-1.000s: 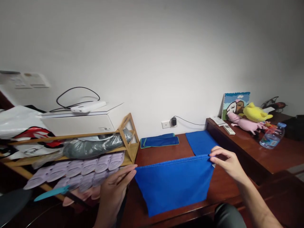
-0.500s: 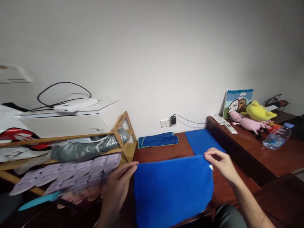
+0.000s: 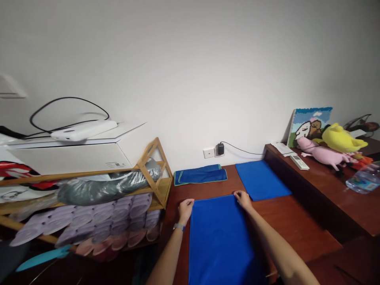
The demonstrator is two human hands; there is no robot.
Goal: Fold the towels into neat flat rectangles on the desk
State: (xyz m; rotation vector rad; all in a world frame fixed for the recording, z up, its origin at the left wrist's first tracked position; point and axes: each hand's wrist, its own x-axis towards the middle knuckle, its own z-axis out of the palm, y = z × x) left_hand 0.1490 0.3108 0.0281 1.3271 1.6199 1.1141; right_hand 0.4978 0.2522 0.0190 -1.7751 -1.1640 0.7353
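Note:
A blue cloth [image 3: 219, 237] stretches from my hands toward me over the reddish-brown tabletop, its near end running out of the frame. My left hand [image 3: 186, 210] pinches its far left corner, and a watch shows on that wrist. At the far right corner, the fingers of my right hand [image 3: 243, 199] are closed on the edge. Just right of my right hand, a second blue cloth [image 3: 263, 181] lies flat. Behind, near the wall, rest folded dark blue cloths with green edging [image 3: 200, 175].
Left of the table stands a wooden rack [image 3: 166, 180] with slippers [image 3: 113, 213] and a white box [image 3: 71, 156]. A raised brown surface [image 3: 332, 190] on the right bears a remote [image 3: 299, 162], plush toys [image 3: 323, 154] and a plastic bottle [image 3: 363, 180]. A black charger [image 3: 221, 149] is plugged into the wall.
Both hands have moved forward, away from me, and closer together with the cloth. The cloth was held up before; now it is drawn out lower, over the table. The view has shifted slightly.

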